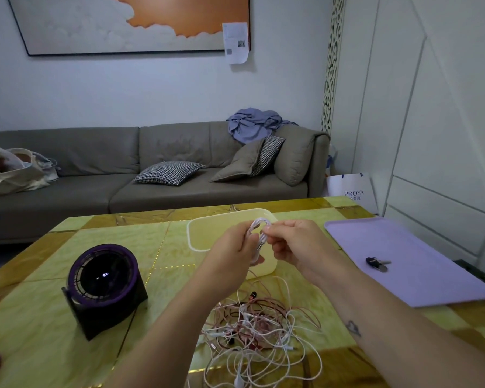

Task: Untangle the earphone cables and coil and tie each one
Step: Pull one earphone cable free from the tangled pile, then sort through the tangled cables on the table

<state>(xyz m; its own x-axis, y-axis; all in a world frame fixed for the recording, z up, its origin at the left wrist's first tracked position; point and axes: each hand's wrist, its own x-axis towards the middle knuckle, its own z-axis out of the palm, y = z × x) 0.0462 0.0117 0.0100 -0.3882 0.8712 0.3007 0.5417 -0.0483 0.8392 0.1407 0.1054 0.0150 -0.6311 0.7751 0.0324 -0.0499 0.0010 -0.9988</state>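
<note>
The left hand point(230, 247) and the right hand point(294, 242) are pinching a light, limp white earphone coil point(256, 229) between them, likely springing open unless held mid-bundle, while the tangled cables point(261, 331) are lying below the wrists.

"PROYA" in blue on white paper bag point(353, 191) beside sofa, wall notice point(235, 42) print illegible

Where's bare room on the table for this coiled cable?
Bare tabletop between the fan and the cream tray. The purple tray is bare apart from the keys. Cream tray under the coiled cable looks empty too. Crowded: near edge at centre, covered by the cable tangle.
</note>
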